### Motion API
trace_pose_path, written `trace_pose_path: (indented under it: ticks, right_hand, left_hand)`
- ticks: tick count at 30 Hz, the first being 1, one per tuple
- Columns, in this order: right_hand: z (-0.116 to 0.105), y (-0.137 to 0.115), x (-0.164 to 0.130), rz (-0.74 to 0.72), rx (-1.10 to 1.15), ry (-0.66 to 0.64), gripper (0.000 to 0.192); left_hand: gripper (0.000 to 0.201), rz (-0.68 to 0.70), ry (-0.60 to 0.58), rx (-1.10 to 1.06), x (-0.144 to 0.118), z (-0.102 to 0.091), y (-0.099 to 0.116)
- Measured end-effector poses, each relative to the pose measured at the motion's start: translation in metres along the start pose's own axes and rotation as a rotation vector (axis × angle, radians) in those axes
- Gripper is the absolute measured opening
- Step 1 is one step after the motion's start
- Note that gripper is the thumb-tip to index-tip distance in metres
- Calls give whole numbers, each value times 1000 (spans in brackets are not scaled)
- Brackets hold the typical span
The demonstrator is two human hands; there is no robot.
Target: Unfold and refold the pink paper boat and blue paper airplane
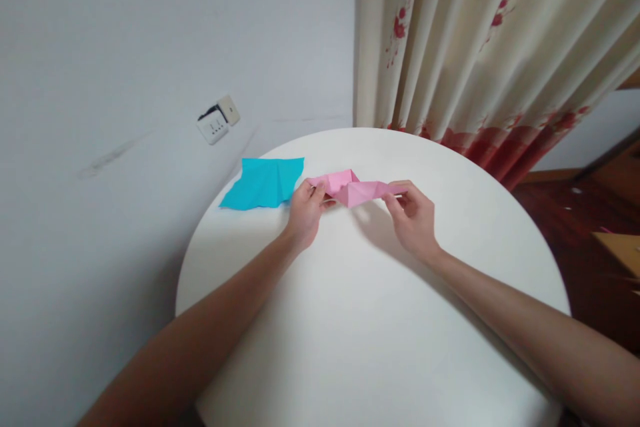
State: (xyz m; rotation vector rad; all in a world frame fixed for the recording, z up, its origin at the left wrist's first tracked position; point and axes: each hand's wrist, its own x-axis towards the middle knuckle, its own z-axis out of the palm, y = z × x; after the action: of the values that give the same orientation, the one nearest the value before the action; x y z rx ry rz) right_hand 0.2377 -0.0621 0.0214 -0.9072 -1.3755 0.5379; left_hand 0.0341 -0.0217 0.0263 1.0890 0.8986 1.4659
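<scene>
A pink sheet of folded paper (356, 191) is held up a little above the white table, its creases standing in peaks. My left hand (306, 210) pinches its left end between thumb and fingers. At the right end, my right hand (414, 217) grips a narrow tip of the same paper between thumb and fingertips. A creased blue sheet of paper (265, 183) lies on the table just left of my left hand, with its edges slightly raised.
The round white table (380, 320) stands against a pale wall with a power socket (213, 127). A cream curtain (465, 40) with red flowers hangs behind it at the right. A yellowish-brown object (620, 250) is at the far right, above the dark floor.
</scene>
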Motion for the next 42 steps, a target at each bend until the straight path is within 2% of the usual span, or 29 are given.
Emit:
trace_pose_path:
  ticks: [4,6,9,11,15,18,21,25,28,31,34,38,42]
  right_hand:
    - [3,8,2,197,133,33,12]
    - [4,10,3,242,195,37,11]
    - [3,13,4,312,275,51,10]
    - [2,13,5,356,302,55,10]
    - [1,14,7,437,326,92,12]
    - [0,15,10,486,331,162,16]
    - [0,16,13,515,324,212,16]
    - [1,15,14,530,330,208,16]
    - [1,12,14,545,409,139,20]
    - [-1,8,14,599,498,-46,26]
    - [-2,5,14,656,576,-197,37]
    - [-3,-1,14,719,670,-258,57]
    - [-3,-5,15,733,660,-296,54]
  left_hand:
    - [26,-5,114,49,-1,1,3]
    - [23,-66,160,100,-1,0,2]
    - [30,-178,146,105,-1,-3,0]
    - [37,-239,78,74,-1,-5,0]
    - [19,-340,-145,63,-2,-7,7]
    - [25,-388,-294,81,-5,-5,15]
    - [39,-329,-418,173,-10,-2,18]
    - [26,-168,-402,356,-13,0,12]
    - [28,-102,-418,282,-11,0,7]
    - [30,-103,-406,169,-10,1,4]
    - [34,-95,-340,129,-11,4,4]
    - [37,-81,-252,88,-11,7,1]
    - [35,-43,-174,125,-7,5,-2]
